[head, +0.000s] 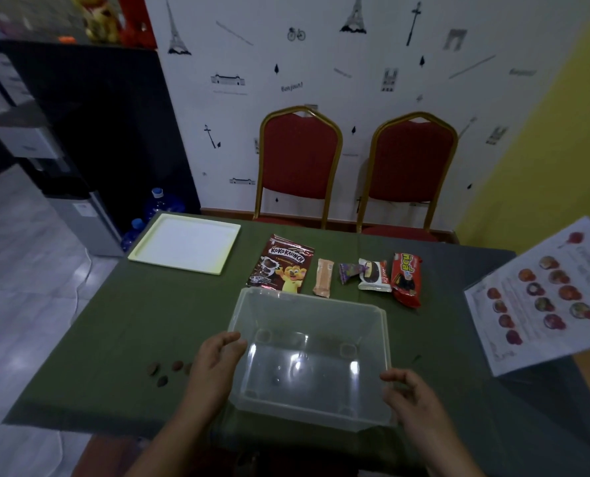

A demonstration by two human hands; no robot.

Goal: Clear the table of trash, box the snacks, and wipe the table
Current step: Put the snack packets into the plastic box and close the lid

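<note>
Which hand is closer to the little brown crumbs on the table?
The left hand. It sits beside the clear box, just right of the brown crumbs. The right hand is far off, across the box on its other side.

A box (309, 359) is placed on the near middle of the worktop (121, 325). Behind it, five snacks are laid in a row: from left to right a cereal bag (283, 265), a wafer (324, 277), a small wrapper (351, 271), a cake pack (375, 275) and a biscuit pack (405, 278). A tray (187, 243) is found at the far left corner. Some crumbs (166, 370) lie left of the box. A sheet (545, 294) lies at the right edge. Two chairs (298, 163) are set behind the worktop, against the wall.
</note>
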